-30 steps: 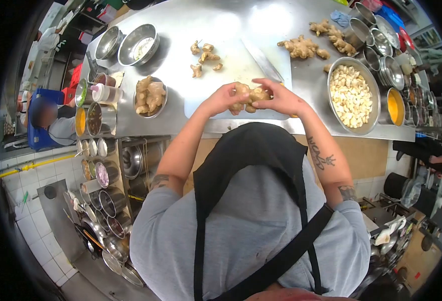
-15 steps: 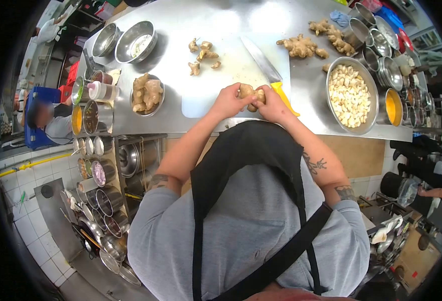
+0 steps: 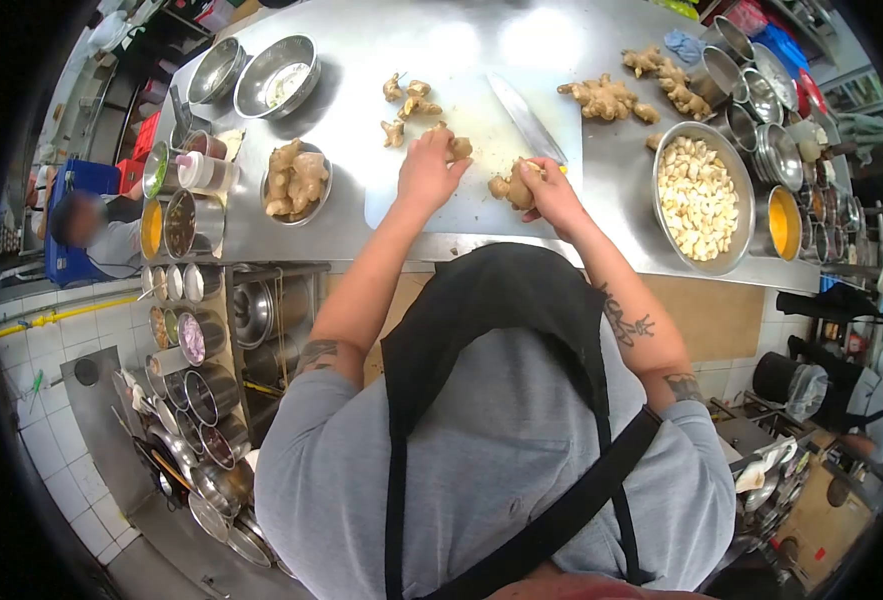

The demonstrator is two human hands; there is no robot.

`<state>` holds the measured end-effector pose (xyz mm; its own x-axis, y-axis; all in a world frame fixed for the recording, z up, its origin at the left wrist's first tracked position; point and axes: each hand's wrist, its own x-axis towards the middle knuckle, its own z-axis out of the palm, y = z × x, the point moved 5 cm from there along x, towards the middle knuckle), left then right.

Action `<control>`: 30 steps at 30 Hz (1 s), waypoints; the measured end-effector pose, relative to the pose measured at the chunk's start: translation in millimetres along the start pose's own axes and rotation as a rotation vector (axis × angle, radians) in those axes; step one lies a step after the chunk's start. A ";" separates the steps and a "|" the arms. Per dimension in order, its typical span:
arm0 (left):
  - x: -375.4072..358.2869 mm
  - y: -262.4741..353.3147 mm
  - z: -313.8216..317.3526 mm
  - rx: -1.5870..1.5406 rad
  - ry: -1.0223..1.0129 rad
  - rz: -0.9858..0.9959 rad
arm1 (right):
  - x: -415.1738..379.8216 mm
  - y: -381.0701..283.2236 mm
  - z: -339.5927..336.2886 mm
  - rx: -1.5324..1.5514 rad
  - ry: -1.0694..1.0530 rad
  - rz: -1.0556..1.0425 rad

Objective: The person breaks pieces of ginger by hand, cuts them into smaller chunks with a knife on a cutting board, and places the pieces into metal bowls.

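My left hand is over the white cutting board, its fingers closed on a ginger piece. Just beyond it lie several small ginger knobs. A larger ginger root is gripped by my right hand near the board's right side. A knife rests on the board beyond my right hand, blade pointing away. Most of its yellow handle is hidden by that hand.
Whole ginger roots lie at the back right. A large bowl of pale peeled cut pieces stands right of the board, near steel containers. At left are a bowl of ginger, steel bowls and a squeeze bottle.
My hands were together on the ginger and have moved apart, each with a piece. The left hand went left and away from me, toward the small knobs; the right moved slightly right.
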<state>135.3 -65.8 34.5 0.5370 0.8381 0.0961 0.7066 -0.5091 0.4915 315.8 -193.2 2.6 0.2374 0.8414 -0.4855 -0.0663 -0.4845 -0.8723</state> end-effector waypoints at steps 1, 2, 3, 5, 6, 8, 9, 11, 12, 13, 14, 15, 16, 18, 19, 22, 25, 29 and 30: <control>-0.7 -2.8 0.3 0.086 0.043 0.076 | 0.9 0.3 -2.1 0.060 -0.027 0.027; -1.2 -10.3 8.6 0.103 -0.060 0.050 | 4.7 4.6 -4.1 0.086 -0.028 0.027; -4.8 -8.7 7.3 0.130 -0.039 0.095 | 5.7 5.5 -4.3 0.088 -0.023 -0.032; -19.0 -3.8 6.0 0.181 0.001 0.187 | 6.8 7.8 -6.0 0.093 -0.011 -0.147; -23.9 2.4 1.1 0.140 0.039 0.233 | 7.3 6.5 -7.4 0.094 -0.020 -0.210; -32.0 19.7 -13.7 0.056 0.113 0.324 | 5.7 4.0 -10.8 0.094 -0.038 -0.332; -31.4 24.0 -12.6 -0.131 -0.023 0.238 | 5.3 3.9 -12.8 0.142 -0.071 -0.319; -33.1 36.8 -2.5 -0.501 -0.290 0.051 | 3.5 -2.3 -15.0 0.235 -0.145 -0.293; -34.3 38.8 8.7 -0.772 -0.391 -0.015 | 0.4 -5.9 -13.7 0.304 -0.152 -0.276; -36.6 38.3 19.0 -0.919 -0.431 -0.076 | -4.3 -9.9 -12.0 0.372 -0.157 -0.260; -38.7 38.5 29.8 -1.067 -0.471 -0.134 | -6.8 -12.5 -11.2 0.440 -0.159 -0.245; -39.9 42.6 36.9 -1.215 -0.513 -0.193 | -7.7 -15.0 -9.9 0.383 -0.165 -0.278; -41.0 45.0 41.0 -1.265 -0.499 -0.243 | -8.9 -16.1 -7.6 0.326 -0.170 -0.310; -44.9 40.6 47.4 -1.276 -0.466 -0.251 | -7.4 -14.4 -5.8 0.150 -0.154 -0.364; -46.1 37.8 50.3 -1.281 -0.448 -0.255 | -5.4 -11.8 -8.1 0.069 -0.139 -0.357; -50.4 29.6 53.1 -1.164 -0.426 -0.257 | -5.2 -8.4 -11.5 -0.108 -0.115 -0.322; -51.6 28.4 53.7 -1.146 -0.465 -0.164 | -7.3 -6.1 -7.5 -0.113 -0.121 -0.303; -49.7 31.8 38.0 -0.666 -0.286 -0.113 | -6.8 -4.3 -9.3 -0.097 0.030 -0.249; -49.9 35.3 33.8 -0.519 -0.158 -0.052 | -9.6 -8.2 -12.0 -0.110 0.094 -0.207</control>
<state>149.0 -132.3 17.8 0.5984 0.7996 -0.0511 0.4353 -0.2709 0.8586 325.7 -200.1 15.1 0.3240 0.9022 -0.2848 0.0975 -0.3312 -0.9385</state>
